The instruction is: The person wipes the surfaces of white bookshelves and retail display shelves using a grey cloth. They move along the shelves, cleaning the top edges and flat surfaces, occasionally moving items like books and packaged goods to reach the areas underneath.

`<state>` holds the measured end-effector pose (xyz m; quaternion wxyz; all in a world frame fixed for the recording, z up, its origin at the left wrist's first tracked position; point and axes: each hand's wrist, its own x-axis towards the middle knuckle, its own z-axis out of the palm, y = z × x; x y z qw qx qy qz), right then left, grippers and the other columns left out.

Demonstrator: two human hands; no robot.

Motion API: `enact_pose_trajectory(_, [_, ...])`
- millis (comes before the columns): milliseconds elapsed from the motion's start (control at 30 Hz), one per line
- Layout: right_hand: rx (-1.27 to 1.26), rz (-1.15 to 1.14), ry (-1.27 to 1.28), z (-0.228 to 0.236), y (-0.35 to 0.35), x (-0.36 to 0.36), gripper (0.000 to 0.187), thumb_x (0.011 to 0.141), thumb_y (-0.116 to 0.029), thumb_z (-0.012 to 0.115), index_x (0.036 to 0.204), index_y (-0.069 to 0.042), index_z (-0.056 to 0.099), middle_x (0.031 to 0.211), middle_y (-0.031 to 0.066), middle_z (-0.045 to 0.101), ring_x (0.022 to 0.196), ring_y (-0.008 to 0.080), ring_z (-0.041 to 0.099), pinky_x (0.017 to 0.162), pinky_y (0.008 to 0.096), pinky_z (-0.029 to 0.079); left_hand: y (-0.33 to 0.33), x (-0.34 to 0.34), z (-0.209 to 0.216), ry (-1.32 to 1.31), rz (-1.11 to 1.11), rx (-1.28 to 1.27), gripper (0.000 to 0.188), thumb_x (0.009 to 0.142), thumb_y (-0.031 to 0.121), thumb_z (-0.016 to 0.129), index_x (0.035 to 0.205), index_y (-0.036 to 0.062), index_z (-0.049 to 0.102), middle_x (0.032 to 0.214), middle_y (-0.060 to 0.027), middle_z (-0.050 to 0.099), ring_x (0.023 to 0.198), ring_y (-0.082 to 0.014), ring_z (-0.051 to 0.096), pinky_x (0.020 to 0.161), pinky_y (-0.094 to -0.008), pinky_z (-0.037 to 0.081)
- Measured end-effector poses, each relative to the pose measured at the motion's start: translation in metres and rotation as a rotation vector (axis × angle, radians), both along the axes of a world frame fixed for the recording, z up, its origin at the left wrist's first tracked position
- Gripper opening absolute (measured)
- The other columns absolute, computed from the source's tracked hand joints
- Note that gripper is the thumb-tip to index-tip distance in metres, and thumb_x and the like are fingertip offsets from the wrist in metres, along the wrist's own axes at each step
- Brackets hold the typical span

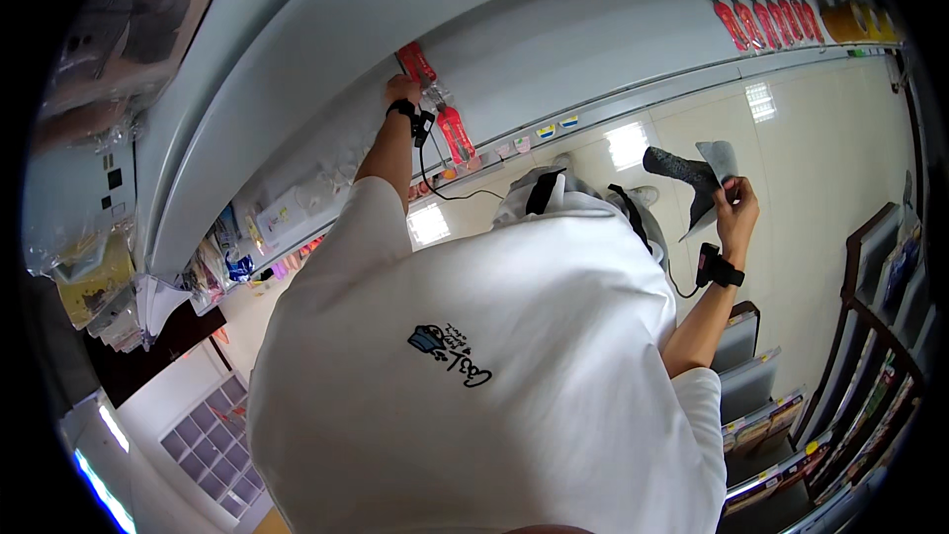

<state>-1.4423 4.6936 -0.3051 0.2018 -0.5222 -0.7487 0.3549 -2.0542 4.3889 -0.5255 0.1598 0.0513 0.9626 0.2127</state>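
Note:
My left hand [402, 91] reaches over the long white shelf at the upper left. It is beside a clear package with a red card and a red-handled utensil [456, 134]; its fingers are too small and partly hidden to show whether they grip the package. In my right hand [736, 210], fingers pinched together, hangs a crumpled grey cloth [700, 178] with a darker speckled part, held above the tiled floor on the right. A dark strap with a small black device is on each wrist.
Several more red-packaged utensils [756, 10] lie in a row at the shelf's far right, beside yellow tape rolls [855, 22]. Plastic-wrapped goods [213, 262] sit to the left. Dark-framed racks [870, 356] stand at right. Below the shelf is a pale tiled floor [791, 153].

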Motion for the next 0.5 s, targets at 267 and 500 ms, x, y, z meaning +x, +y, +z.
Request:
enact_pose_trajectory(267, [0.000,-0.014,-0.020,0.005,0.001,0.004,0.013,0.077,-0.007,0.064,0.083,0.000,0.055,0.068,0.0042,0.052,0.064,0.0136,0.047,0.062,0.0275,0.042,0.012,0.024,0.028,0.057,-0.144,-0.112,0.024,0.071,0.022,0.072,0.093,0.0141,0.074,0.099,-0.0108,0.072,0.093,-0.0288,0.069,0.085,-0.0382,0.053])
enact_pose_trajectory(500, [0.018,-0.019,-0.036,0.006,0.004,0.002,0.015,0.076,-0.010,0.064,0.083,-0.001,0.055,0.067,0.0031,0.049,0.063,0.0130,0.046,0.061,0.0271,0.041,0.008,0.018,0.020,0.029,-0.167,-0.091,0.027,0.072,0.026,0.071,0.096,0.0143,0.074,0.096,-0.0106,0.071,0.092,-0.0301,0.068,0.084,-0.0387,0.053])
